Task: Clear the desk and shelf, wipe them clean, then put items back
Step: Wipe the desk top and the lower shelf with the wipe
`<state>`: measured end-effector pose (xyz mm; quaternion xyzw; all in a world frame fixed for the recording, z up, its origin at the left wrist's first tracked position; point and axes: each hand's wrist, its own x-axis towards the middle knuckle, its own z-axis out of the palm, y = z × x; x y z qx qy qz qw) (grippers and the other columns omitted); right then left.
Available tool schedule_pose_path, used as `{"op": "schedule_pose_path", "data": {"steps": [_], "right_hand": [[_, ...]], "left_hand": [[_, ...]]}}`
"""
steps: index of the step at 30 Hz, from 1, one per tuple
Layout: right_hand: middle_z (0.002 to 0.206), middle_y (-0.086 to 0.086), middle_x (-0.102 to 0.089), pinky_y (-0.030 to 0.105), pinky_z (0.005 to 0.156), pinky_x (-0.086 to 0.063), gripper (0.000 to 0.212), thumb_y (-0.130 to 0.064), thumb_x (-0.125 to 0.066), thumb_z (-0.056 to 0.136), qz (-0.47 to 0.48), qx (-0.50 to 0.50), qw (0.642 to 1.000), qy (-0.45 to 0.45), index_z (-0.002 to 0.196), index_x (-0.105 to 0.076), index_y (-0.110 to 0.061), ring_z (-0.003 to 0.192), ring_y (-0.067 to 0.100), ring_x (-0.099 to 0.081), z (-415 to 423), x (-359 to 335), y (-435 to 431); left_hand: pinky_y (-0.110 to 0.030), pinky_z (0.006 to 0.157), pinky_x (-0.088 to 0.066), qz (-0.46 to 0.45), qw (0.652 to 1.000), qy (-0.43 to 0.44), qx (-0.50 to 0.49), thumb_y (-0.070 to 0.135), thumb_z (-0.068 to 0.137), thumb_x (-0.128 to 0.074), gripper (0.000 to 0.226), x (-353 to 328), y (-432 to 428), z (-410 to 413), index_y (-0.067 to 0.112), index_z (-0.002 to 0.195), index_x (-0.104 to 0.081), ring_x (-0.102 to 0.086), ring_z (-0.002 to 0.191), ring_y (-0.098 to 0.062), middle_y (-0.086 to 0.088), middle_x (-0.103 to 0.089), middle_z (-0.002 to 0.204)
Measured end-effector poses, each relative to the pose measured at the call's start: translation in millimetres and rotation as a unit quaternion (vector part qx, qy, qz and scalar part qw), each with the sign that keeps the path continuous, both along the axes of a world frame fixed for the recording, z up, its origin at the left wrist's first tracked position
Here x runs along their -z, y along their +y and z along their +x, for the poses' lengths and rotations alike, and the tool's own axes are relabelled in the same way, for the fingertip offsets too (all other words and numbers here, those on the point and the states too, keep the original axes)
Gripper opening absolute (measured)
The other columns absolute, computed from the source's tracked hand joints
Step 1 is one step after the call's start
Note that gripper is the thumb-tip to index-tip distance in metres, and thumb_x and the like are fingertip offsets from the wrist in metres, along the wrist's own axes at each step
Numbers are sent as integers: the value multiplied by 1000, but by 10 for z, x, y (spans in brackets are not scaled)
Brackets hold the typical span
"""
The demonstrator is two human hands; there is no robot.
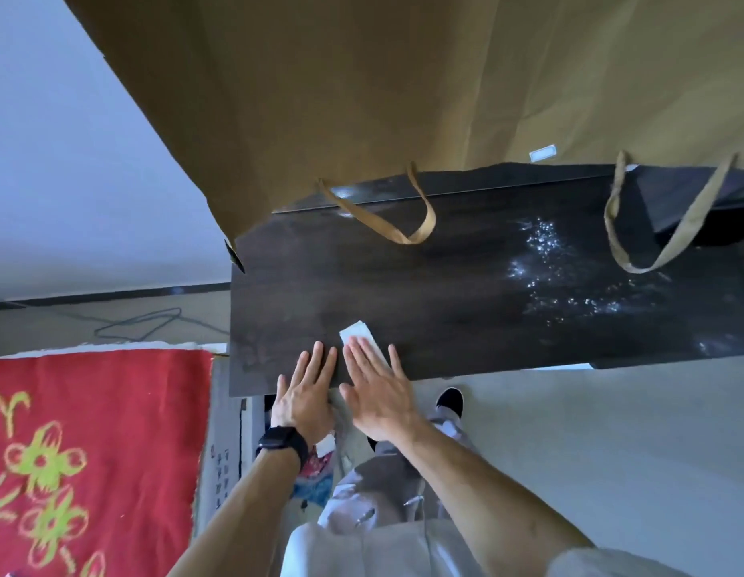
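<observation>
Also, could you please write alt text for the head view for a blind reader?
A person's right hand presses a white folded wipe flat on a dark wooden desk, the left hand flat beside it. Further right, wet droplets glisten; a brown paper bag fills the upper frame.

Ahead of the fingers (319, 358) and to their right the desk (445, 285) lies open; farther ahead a paper bag (362, 97) and its handles (429, 220) overhang it.

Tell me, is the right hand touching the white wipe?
Touching. The head view shows the right hand lying flat on the white wipe, fingers covering most of it.
</observation>
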<state>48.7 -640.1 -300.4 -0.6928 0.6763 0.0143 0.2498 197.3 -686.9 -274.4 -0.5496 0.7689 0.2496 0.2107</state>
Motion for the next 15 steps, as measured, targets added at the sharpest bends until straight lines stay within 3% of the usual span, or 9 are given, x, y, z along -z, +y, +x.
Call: {"op": "schedule_pose_path", "data": {"steps": [3,6,10,12,15], "right_hand": [[164,-7,4,53,120,-8,61,-46,-16,102,-6,26,1000,17,156,-7,-18,149,7,10,-472,28,231],[163,-5,13,54,120,-3,65,-51,-5,99,28,179,979,94,156,3,-20,148,9,15,-1347,103,537],[162,4,16,62,116,-12,77,-53,6,91,113,323,932,122,155,-6,-12,150,19,14,-2159,32,676],[163,4,13,57,119,-8,78,-55,4,91,101,323,936,99,155,0,-11,150,18,12,-2063,-40,589],[162,-1,17,48,122,0,73,-55,-2,96,55,175,981,59,155,5,-14,148,13,18,-1520,-84,433]], "left_hand": [[-51,123,-13,1,1000,-8,10,17,92,-51,92,10,9,8,33,158,10,9,154,-19,8,19,166],[-48,123,-13,-19,1000,-12,-12,20,89,-51,91,18,54,-152,23,160,7,6,154,-28,-1,13,167],[-46,122,-15,-38,999,30,-24,22,89,-51,86,7,61,-498,19,160,-4,1,154,-27,-3,8,168],[-48,123,-14,-32,998,60,14,21,89,-52,85,-18,56,-723,24,160,-5,2,154,-24,-1,10,168],[-48,122,-13,-35,996,84,19,21,89,-51,84,-60,79,-1086,26,160,-7,3,154,-23,0,12,167]]}}
